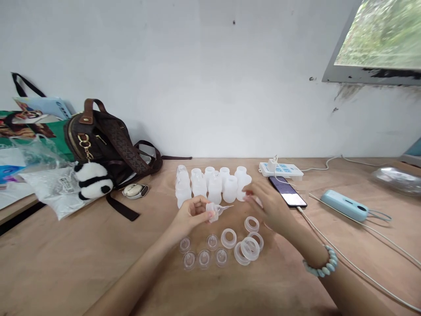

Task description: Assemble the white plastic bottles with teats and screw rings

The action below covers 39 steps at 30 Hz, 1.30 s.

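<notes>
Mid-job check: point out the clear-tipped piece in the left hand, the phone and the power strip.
Clear-tipped piece (215,210): head view, on its exposed body below the tip.
Phone (288,192): head view, mid-screen.
Power strip (284,170): head view, middle of its top face.

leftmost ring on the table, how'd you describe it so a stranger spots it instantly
On the brown table, look nearer than the cluster of white bottles. The translucent ring lies beside the clear domed pieces. Unlike the other rings, it sits leftmost, closest to those pieces.
</notes>
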{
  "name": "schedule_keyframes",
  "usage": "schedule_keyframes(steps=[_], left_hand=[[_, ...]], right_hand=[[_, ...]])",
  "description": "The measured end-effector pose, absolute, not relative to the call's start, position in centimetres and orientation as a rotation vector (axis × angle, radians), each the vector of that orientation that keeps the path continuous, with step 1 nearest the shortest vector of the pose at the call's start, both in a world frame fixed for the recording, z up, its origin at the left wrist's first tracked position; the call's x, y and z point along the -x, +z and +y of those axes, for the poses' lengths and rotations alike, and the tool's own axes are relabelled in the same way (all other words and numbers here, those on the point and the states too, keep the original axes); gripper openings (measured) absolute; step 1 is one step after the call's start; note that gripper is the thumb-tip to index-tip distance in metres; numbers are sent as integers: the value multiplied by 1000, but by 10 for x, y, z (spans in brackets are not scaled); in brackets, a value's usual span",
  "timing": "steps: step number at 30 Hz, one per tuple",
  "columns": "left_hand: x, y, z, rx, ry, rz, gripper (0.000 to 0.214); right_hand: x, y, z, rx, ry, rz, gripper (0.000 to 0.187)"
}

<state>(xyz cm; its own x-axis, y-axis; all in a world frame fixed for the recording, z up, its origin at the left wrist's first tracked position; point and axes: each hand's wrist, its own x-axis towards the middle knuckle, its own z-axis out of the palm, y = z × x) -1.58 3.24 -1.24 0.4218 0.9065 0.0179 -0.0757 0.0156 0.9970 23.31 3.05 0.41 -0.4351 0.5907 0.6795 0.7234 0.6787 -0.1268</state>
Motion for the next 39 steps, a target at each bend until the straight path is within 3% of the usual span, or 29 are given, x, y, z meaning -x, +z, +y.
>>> schedule_keyframes(steps=[6, 11, 15, 17, 24, 27, 31, 33, 36, 39], left_hand=[[15, -10, 32, -1276, 947, 821, 56], [13, -12, 31, -1269, 931, 857, 58], [10, -15, 28, -1287, 881, 878, 58], [7, -16, 25, -1285, 872, 873, 57], [0, -15, 13, -1392, 827, 882, 52], [8, 5, 11, -1599, 988, 1093, 48], [29, 53, 36, -2175, 1266, 1446, 23], [37, 76, 64, -2443, 1112, 1576, 26], [42, 96, 113, -2719, 453, 1796, 41], [37, 96, 150, -2712, 86, 1731, 46]], right_hand=[[-269, 1, 53, 1366, -478, -1965, 13], [-257, -2, 48, 1260, -201, -2076, 10], [-229, -2, 30, 927, 188, -2282, 47], [-216, -3, 21, 826, 244, -2325, 56], [-203, -9, 13, 765, 183, -2341, 32], [-208, -7, 15, 776, 178, -2260, 32], [-214, -4, 17, 829, 138, -2175, 33], [-214, -4, 17, 834, 119, -2175, 32], [-214, -6, 18, 839, 82, -2195, 31], [-214, -6, 19, 846, 64, -2204, 30]])
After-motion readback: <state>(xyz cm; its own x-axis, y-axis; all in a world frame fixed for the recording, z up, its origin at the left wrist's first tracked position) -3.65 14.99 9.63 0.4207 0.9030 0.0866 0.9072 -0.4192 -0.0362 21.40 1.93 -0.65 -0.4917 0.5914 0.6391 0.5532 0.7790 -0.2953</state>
